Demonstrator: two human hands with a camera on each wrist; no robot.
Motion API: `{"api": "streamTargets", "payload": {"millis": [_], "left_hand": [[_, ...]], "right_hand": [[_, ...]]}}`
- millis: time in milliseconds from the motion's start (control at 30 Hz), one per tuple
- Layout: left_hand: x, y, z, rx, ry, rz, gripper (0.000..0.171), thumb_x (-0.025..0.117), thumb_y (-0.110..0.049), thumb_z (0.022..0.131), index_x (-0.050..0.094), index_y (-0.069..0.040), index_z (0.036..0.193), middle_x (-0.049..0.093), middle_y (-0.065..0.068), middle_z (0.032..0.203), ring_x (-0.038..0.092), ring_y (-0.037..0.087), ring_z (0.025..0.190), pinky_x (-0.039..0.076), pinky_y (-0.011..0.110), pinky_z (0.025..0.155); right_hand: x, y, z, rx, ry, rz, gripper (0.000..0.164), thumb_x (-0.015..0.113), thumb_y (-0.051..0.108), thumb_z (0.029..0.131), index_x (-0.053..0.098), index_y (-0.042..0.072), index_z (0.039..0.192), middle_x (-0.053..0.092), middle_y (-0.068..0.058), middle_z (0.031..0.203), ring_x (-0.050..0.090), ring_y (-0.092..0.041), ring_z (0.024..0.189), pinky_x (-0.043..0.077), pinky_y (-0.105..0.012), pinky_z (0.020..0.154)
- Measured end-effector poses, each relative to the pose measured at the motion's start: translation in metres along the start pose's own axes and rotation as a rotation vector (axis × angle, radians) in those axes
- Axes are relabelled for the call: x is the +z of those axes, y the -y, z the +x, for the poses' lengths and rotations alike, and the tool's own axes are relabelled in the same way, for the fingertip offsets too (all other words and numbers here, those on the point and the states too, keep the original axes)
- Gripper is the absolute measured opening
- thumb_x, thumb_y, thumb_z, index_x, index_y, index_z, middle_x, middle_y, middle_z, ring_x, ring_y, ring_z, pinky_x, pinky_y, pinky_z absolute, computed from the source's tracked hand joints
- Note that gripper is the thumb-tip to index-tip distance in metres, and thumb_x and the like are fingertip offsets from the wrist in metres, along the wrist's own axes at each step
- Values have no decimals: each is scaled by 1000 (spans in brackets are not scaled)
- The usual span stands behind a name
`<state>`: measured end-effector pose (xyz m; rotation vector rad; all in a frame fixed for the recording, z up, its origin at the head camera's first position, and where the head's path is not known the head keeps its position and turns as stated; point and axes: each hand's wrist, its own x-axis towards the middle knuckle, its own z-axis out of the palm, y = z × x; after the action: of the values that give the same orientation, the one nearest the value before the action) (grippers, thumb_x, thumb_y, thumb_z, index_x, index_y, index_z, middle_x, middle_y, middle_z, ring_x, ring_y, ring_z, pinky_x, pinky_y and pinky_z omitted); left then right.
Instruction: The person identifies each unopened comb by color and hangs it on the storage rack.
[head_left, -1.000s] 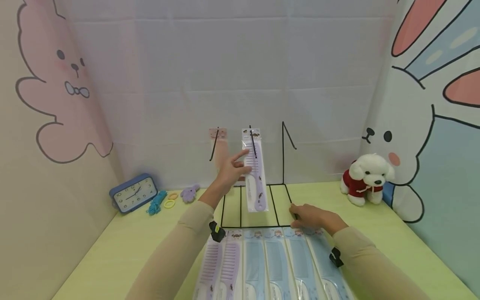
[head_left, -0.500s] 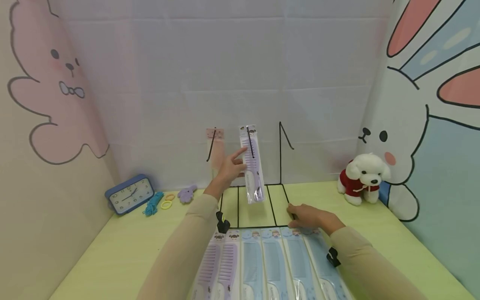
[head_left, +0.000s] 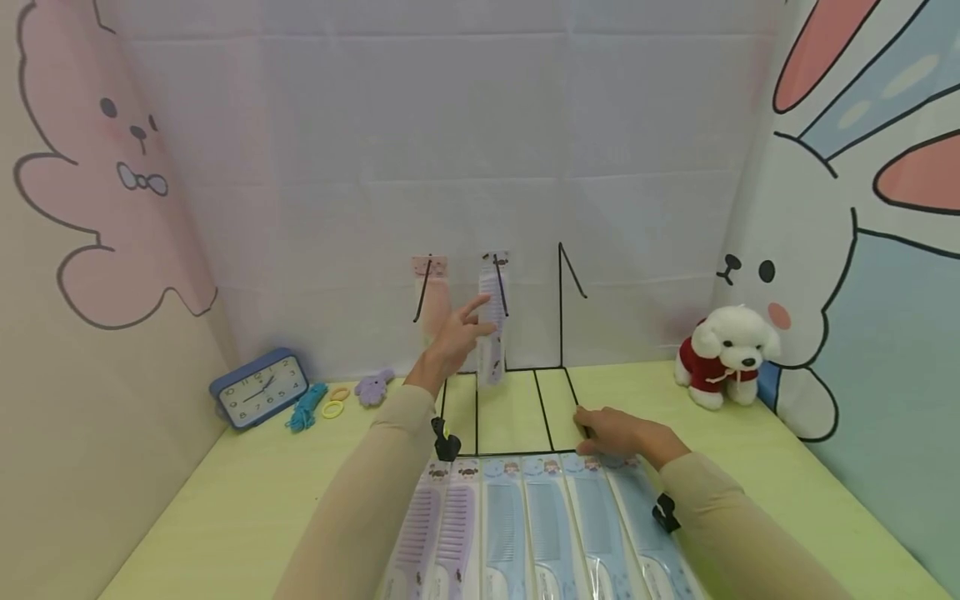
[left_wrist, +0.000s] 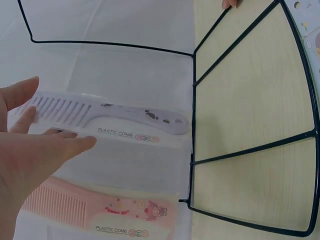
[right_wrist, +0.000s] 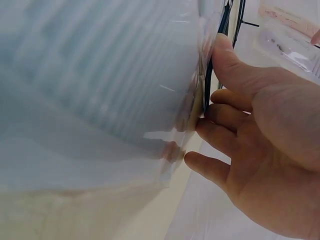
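A packaged purple comb [head_left: 492, 354] hangs from the middle hook of a black wire rack [head_left: 561, 317]. Beside it my left hand [head_left: 453, 337] has its fingers spread; in the left wrist view they lie about the comb's toothed end without curling round it. A packaged pink comb [left_wrist: 115, 210] hangs on the left hook, partly behind that hand in the head view. The rack's right hook bears nothing. My right hand [head_left: 626, 432] pinches the right side of the rack's base between thumb and fingers, seen close in the right wrist view.
Packaged purple combs [head_left: 457, 525] and several blue combs [head_left: 547, 521] lie in a row before the rack. At left are a blue clock [head_left: 262, 387], blue cord [head_left: 306, 408], rings [head_left: 333, 409] and a purple toy [head_left: 372, 388]. A plush dog [head_left: 727, 354] sits at right.
The purple comb's lower end has swung back toward the wall, and it now hangs straighter. My left hand's fingers have come off its front. The right hand stays on the rack base.
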<state>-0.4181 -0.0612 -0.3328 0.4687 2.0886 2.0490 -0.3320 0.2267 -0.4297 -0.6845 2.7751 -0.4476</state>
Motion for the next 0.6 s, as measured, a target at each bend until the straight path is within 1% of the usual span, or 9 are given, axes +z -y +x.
{"api": "streamTargets", "payload": {"millis": [67,133,200,300,433,533,600], "left_hand": [[-2,1,0,-3,8,8,67,61,-4,98,35,-23,157,13,18,165,9,28,152,14,51,120],[-3,3,0,-13,16,19,68,60,-5,98,31,-22,158,10,15,166,6,26,153,13,48,121],[-4,4,-2,-20,18,27,69,60,-5,99,29,-20,159,9,14,166,6,27,153,14,47,121],[-5,5,-5,-22,9,39,67,58,-7,100,28,-17,159,9,16,166,7,29,153,17,47,120],[-6,9,-9,-12,1,32,63,55,-5,101,29,-11,158,12,22,164,15,35,151,20,50,119],[-8,12,-16,-10,13,15,62,53,-3,102,27,-7,158,13,26,162,19,39,149,22,50,118],[-9,15,-24,-9,26,26,62,52,-3,102,26,-5,158,14,27,162,22,40,148,23,50,118]], "right_hand": [[1,0,0,4,3,4,24,68,26,96,51,10,93,53,-7,85,39,-17,65,35,-36,63],[2,-1,1,11,9,8,24,69,26,96,52,10,96,45,-3,76,41,-17,66,35,-36,64],[3,-1,2,13,11,8,23,69,27,96,53,10,99,43,-2,77,42,-18,68,36,-38,66],[3,-1,2,18,10,7,23,69,27,95,54,11,102,43,-2,80,43,-20,71,36,-40,69],[2,-1,1,25,6,-6,23,69,27,95,53,12,101,42,-1,78,43,-18,70,36,-39,68],[1,-1,0,24,5,-10,24,69,27,95,52,11,100,42,-1,76,44,-18,69,37,-39,68],[0,0,0,21,5,-2,24,70,26,95,52,10,100,44,-1,75,45,-18,68,38,-39,67]]}}
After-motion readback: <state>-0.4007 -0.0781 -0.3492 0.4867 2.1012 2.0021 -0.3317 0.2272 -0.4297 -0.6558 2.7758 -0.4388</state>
